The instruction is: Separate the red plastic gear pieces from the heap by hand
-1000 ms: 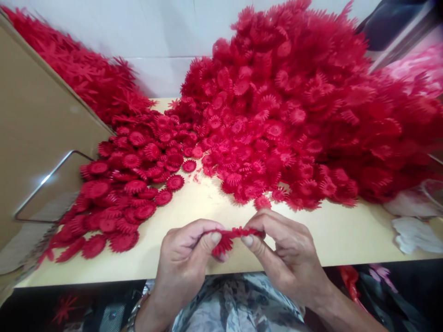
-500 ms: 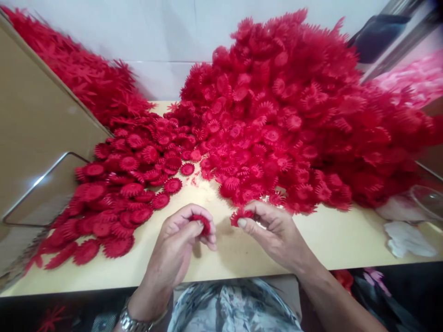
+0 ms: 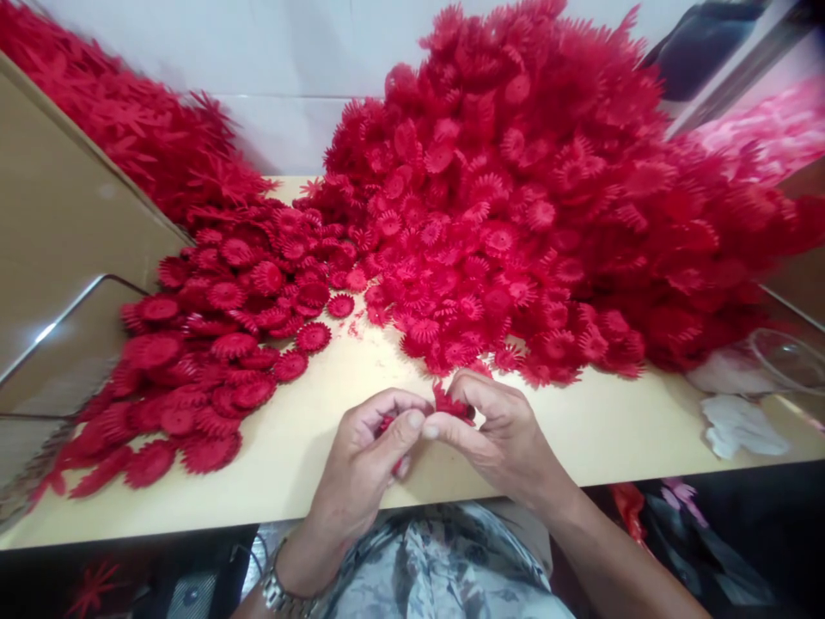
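Observation:
My left hand (image 3: 367, 447) is closed around a red fringed disc, of which only slivers show between thumb and fingers. Pinched in my right hand (image 3: 499, 430) is another red fringed piece (image 3: 451, 402), its toothed edge pointing up. The two thumbs nearly meet over the front part of the table (image 3: 302, 456). To the left lies a heap of round red fringed discs (image 3: 219, 344). Just beyond my hands rises a much larger pile of red fringed petal pieces (image 3: 503, 232).
A cardboard box wall (image 3: 70, 180) with a bent metal wire (image 3: 58, 327) stands at left. Behind it is a mass of red star-shaped petals (image 3: 142, 137). A white cloth (image 3: 741, 425) and a clear plastic cup (image 3: 790, 357) lie at right. The table's front edge is close to my lap.
My left hand has moved right, and its fingertips now meet my right hand's. The disc in the left hand is more covered. The whole view has shifted slightly.

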The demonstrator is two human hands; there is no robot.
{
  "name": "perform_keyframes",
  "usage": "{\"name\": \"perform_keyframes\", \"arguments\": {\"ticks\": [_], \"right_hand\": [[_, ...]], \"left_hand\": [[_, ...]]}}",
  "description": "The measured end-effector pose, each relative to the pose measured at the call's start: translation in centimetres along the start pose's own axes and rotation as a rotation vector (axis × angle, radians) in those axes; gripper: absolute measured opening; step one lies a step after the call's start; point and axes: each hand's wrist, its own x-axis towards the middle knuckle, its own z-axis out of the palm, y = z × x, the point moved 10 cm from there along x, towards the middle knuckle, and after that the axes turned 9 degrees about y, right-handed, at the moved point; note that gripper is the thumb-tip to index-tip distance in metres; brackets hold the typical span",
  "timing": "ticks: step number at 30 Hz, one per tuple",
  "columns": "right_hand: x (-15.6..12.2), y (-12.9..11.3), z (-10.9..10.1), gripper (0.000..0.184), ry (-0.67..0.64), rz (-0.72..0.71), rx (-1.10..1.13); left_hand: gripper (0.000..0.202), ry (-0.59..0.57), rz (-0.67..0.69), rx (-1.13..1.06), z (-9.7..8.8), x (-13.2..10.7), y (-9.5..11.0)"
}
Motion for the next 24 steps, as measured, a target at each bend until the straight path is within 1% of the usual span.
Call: {"name": "perform_keyframes", "arguments": {"ticks": [3, 5, 7, 9, 10, 11, 13, 15, 16, 17, 19, 21, 22, 24], "right_hand": [[0.0, -1.2, 0.1, 0.034, 0.007, -0.122, -0.001], [-0.2, -1.8, 0.5, 0.033, -0.011, -0.191, 0.004], [-0.4, -1.9, 1.0, 0.031, -0.054, -0.203, 0.026], [-0.5, -1.3, 1.2, 0.026, -0.086, -0.136, 0.097], [-0.6, -0.8, 1.1, 0.024, -0.079, -0.081, 0.149], [-0.7, -0.2, 0.8, 0.023, -0.047, -0.018, 0.205], [-0.8, 1.1, -0.4, 0.021, 0.074, 0.09, 0.294], [-0.7, 1.8, -1.5, 0.021, 0.17, 0.141, 0.28], [-0.4, 1.8, -1.9, 0.02, 0.189, 0.135, 0.217], [0.2, 1.5, -2.4, 0.02, 0.201, 0.099, 0.12], [2.1, 0.1, -3.5, 0.015, 0.237, -0.048, -0.131], [4.1, -1.7, -4.8, 0.01, 0.307, -0.225, -0.385], [5.1, -2.3, -5.2, 0.013, 0.325, -0.287, -0.497], [6.5, -3.0, -5.6, 0.023, 0.324, -0.356, -0.652]], "left_hand": [[0.025, -0.007, -0.062, -0.106, 0.4, 0.0, -0.5], [0.023, -0.013, -0.105, -0.143, 0.6, 0.1, -0.9], [0.023, 0.008, -0.12, -0.16, 0.4, 0.1, -1.1], [0.021, 0.065, -0.106, -0.175, -0.2, 0.3, -1.0], [0.02, 0.104, -0.088, -0.184, -0.7, 0.4, -0.9], [0.018, 0.149, -0.067, -0.201, -1.3, 0.4, -0.6], [0.017, 0.229, -0.023, -0.252, -2.5, 0.5, -0.1], [0.017, 0.26, 0.002, -0.277, -3.3, 0.6, 0.3], [0.018, 0.249, -0.001, -0.27, -3.3, 0.6, 0.3], [0.018, 0.231, -0.011, -0.255, -3.3, 0.7, 0.3], [0.018, 0.203, -0.041, -0.218, -3.2, 0.7, 0.0], [0.018, 0.194, -0.053, -0.198, -3.1, 0.6, -0.3], [0.018, 0.19, -0.052, -0.191, -3.0, 0.6, -0.3], [0.017, 0.184, -0.044, -0.178, -2.8, 0.5, -0.4]]}}
